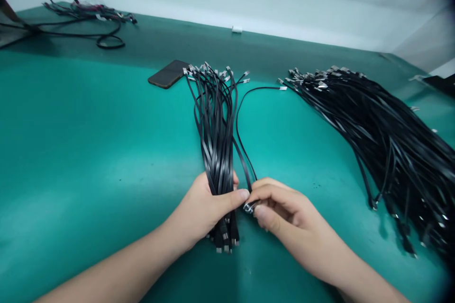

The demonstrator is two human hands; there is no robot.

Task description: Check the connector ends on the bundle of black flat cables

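Observation:
My left hand (209, 203) is wrapped round a bundle of flat black cables (218, 137), its thumb lying across the front. Silvery plugs fan out at the bundle's far end, and more connectors poke out below the hand. Just to the right, my right hand (284, 213) is closed, pinching the metal-tipped ends of black cables (251, 206) between thumb and fingers. From those fingers a single black cable (239, 123) curves away across the mat to a silver plug. The left thumb tip is close to the right fingertips; whether they touch I cannot tell.
A large pile of black cables (384, 137) covers the right side of the green mat (106, 151). Behind the bundle lies a dark phone (168, 74). Tangled wires (92, 12) lie at the back left. A small white cylinder (237, 29) stands by the wall.

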